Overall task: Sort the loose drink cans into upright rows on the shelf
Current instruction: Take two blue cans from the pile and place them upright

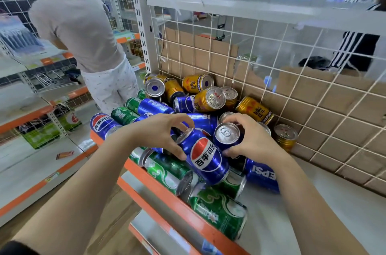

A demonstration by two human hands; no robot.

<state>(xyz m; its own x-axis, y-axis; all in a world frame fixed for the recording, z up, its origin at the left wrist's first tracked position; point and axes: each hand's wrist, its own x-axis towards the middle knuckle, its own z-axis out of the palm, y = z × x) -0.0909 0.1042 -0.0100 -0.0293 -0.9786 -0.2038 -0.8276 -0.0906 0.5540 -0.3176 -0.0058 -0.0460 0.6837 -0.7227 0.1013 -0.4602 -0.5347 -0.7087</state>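
Our left hand (pixel 165 132) curls fingers and thumb round the top end of a tilted blue can (pixel 206 158) in the heap of cans (pixel 219 212) at the shelf's left end. Our right hand (pixel 253 142) wraps round a second blue can (pixel 227 135) just beside it, lid up. The heap runs from the orange front edge (pixel 167 197) back to the wire grid (pixel 292 89), where a gold can (pixel 285 137) stands upright, and the white shelf floor (pixel 317 208) shows open to its right.

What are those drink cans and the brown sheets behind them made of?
The drink cans look like thin metal, probably aluminium: bare silvery tops with pull tabs, glossy printed sides. The brown sheets look like cardboard: matte, with uneven cut edges.
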